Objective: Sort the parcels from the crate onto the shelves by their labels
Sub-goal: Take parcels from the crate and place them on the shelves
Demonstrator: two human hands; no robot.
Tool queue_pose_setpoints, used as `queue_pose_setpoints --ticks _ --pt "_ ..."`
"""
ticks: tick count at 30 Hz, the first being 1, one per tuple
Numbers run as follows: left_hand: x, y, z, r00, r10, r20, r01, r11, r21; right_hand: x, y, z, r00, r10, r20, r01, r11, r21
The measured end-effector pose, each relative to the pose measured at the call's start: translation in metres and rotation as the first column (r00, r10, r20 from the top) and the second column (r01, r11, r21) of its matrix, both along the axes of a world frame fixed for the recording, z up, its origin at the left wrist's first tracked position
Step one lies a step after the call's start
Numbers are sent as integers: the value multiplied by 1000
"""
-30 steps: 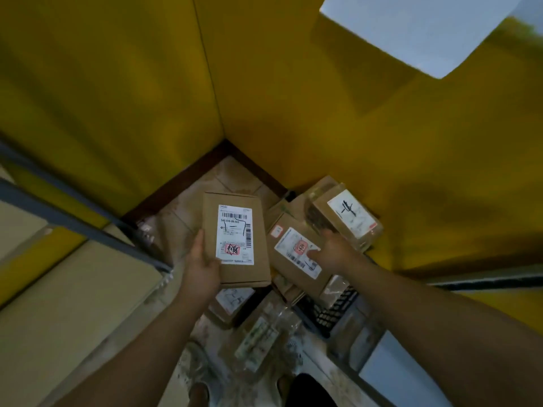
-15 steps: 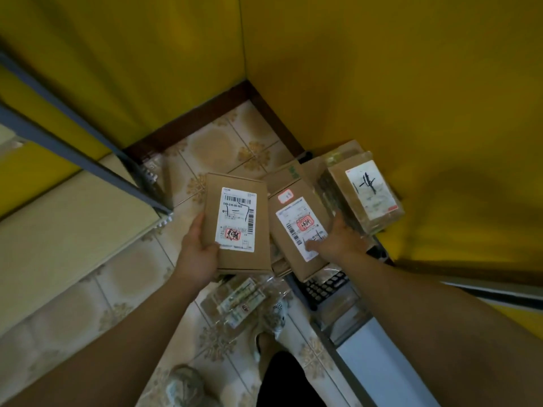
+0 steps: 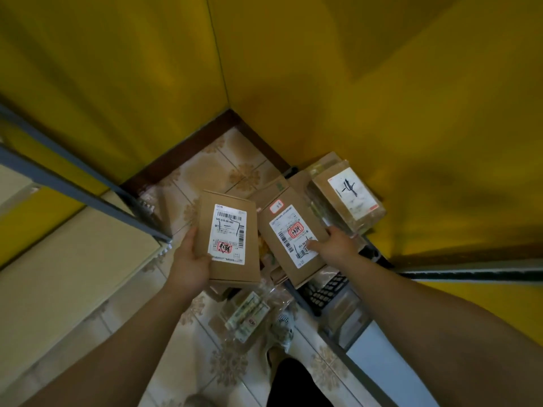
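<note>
**Hands Present Two Parcels Face-Up for Label Reading**

Both hands are occupied. Our left hand point(image 3: 191, 259) grips the left parcel point(image 3: 252, 259) at its lower left corner, with the thumb on the face and the fingers hidden behind. Our right hand point(image 3: 338, 245) holds the right parcel point(image 3: 282, 198) at its right edge, with the thumb lying on the lower part of the right label point(image 3: 293, 235).

1. The yellow walls point(image 3: 352, 83) meet in a corner ahead, so we work close to the floor.
2. The shelf point(image 3: 73, 259), the destination, stands to our left. It is near the left parcel, but nothing we hold touches it.
3. The tiled floor point(image 3: 217, 165) carries the loose stock.
4. The crate point(image 3: 326, 289), dark and meshed, sits below the right parcel and is mostly covered. We cannot tell whether that parcel is lifted clear or resting on the pile.
5. A third parcel point(image 3: 349, 198), marked by hand, lies tilted at the far right, just beside the right hand.
6. A bagged parcel point(image 3: 249, 315) lies below both hands.
7. The left label point(image 3: 228, 230) faces up, and the thumb is kept off the print.

We judge that both parcels are held side by side, faces toward the head, so the two labels can be compared before a shelf is chosen. Shelving has not yet begun for either one.
</note>
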State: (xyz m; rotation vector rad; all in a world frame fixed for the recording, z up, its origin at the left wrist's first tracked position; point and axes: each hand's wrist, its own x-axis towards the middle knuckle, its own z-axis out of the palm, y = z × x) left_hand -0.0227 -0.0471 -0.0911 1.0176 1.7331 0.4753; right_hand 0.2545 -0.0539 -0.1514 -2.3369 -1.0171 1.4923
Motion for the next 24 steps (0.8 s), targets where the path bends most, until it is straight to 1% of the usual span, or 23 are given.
queue_pose_setpoints --ticks 4,8,11,15,17,18,21,22,24 --pt "-16 7 22 1000 -6 30 5 999 37 0 6 47 984 -129 -127 135 990 46" --pt "-39 17 52 997 -64 49 59 994 95 -18 3 93 943 -226 -245 261 958 121" --pt "-62 23 80 991 -131 9 127 971 200 -46 -3 128 892 -305 -334 381 905 191" --pt "-105 30 117 983 -181 -10 176 941 290 -97 -19 174 849 -369 -377 499 795 345" --pt "-125 35 138 978 -211 4 197 920 340 -119 -27 196 843 -393 -368 529 732 429" --pt "-134 37 151 974 -225 24 201 908 368 -130 -32 210 857 -384 -343 510 722 467" --pt "-159 42 192 962 -274 0 235 828 509 -154 -47 251 935 -312 -171 353 757 550" --pt "-167 43 206 956 -293 -7 249 801 545 -160 -53 265 945 -305 -119 317 760 568" --pt "-180 45 230 940 -342 0 277 761 587 -170 -63 291 946 -322 -40 275 730 625"
